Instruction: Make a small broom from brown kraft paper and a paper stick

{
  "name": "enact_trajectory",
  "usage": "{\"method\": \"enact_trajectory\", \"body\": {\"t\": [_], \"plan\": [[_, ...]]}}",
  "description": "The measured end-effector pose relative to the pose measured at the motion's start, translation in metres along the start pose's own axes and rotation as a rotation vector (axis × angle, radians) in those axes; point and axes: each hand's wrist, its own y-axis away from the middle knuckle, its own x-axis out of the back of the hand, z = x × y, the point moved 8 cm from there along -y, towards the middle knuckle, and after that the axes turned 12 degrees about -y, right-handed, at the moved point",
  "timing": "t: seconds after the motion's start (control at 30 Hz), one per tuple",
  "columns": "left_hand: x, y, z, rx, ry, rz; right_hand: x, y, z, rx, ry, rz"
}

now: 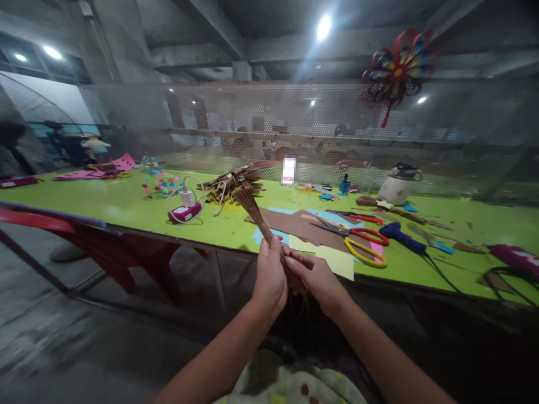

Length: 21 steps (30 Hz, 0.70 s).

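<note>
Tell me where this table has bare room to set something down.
The widest bare patch of table lies left of the purple box, in front of the pink paper. A smaller one lies between that box and the brown sheet, along the front edge. It is crowded around the scissors and glue gun, beyond the right hand.

Brown bristly bundle (253, 212), lime-green table (105, 193), red-and-yellow-handled scissors (344, 230), red chair (105, 247), blurry, perhaps multicoloured pinwheel (400, 72)

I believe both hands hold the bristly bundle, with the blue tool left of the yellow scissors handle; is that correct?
Not left: the head view shows the blue tool right of the yellow handle; left hand and right hand hold the bundle.
</note>
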Motion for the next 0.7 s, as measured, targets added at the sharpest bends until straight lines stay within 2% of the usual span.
{"method": "enact_trajectory", "body": {"t": [0.1,0.23,0.4,0.47,0.57,0.63,0.7], "plan": [[0.004,0.003,0.003,-0.042,-0.007,0.031,-0.004,-0.008,0.005,0.014,0.027,0.001],[0.013,0.001,-0.004,0.023,0.09,0.067,-0.004,-0.008,0.017,0.012,0.013,0.014],[0.017,-0.007,-0.009,0.091,0.123,0.039,-0.009,0.01,0.031,-0.026,-0.006,-0.028],[0.019,-0.012,-0.005,0.106,0.098,0.026,-0.008,0.023,0.029,0.012,0.105,-0.032],[0.023,-0.021,0.01,0.119,0.02,-0.033,0.005,0.045,0.005,0.246,0.494,-0.031],[0.027,-0.026,0.023,0.114,-0.05,-0.086,0.023,0.06,-0.02,0.47,0.729,0.035],[0.03,-0.029,0.031,0.127,-0.11,-0.131,0.047,0.07,-0.04,0.596,0.869,0.124]]}}
